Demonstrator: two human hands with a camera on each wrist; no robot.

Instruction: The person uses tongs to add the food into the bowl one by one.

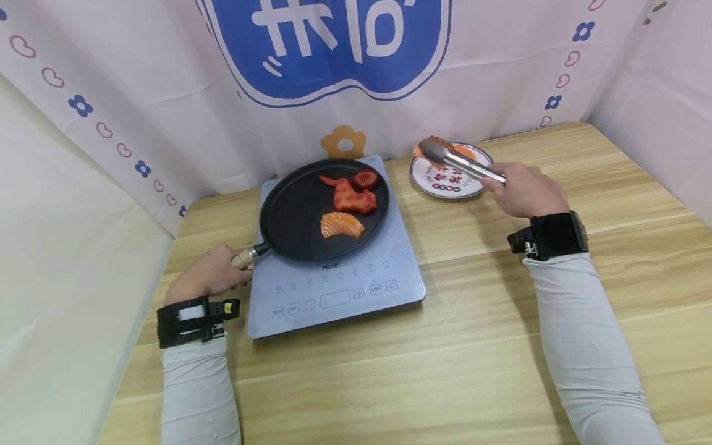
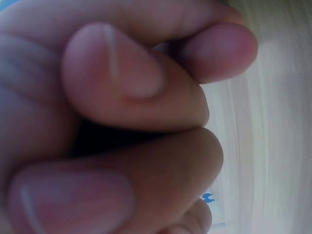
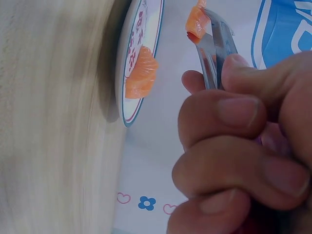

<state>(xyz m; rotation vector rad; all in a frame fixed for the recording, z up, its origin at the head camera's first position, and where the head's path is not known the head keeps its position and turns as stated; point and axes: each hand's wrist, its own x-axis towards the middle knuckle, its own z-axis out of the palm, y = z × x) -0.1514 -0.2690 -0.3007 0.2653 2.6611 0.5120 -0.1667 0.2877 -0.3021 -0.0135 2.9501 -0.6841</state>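
My left hand (image 1: 214, 271) grips the wooden handle (image 1: 242, 259) of a black frying pan (image 1: 292, 207); its curled fingers (image 2: 141, 78) fill the left wrist view. The pan holds a salmon slice (image 1: 341, 225), a reddish chicken wing (image 1: 351, 199) and a round dark red piece (image 1: 365, 179). My right hand (image 1: 528, 190) holds metal tongs (image 1: 467, 165) above a white plate (image 1: 442, 187). Between the tongs' tips is an orange salmon piece (image 3: 197, 22), raised off the plate. Another salmon slice (image 3: 142, 75) lies on the plate.
The pan stands on a light grey induction cooktop (image 1: 350, 300) with touch controls along its front. Both are on a wooden table (image 1: 389, 377). A printed white curtain (image 1: 489, 55) hangs directly behind the table.
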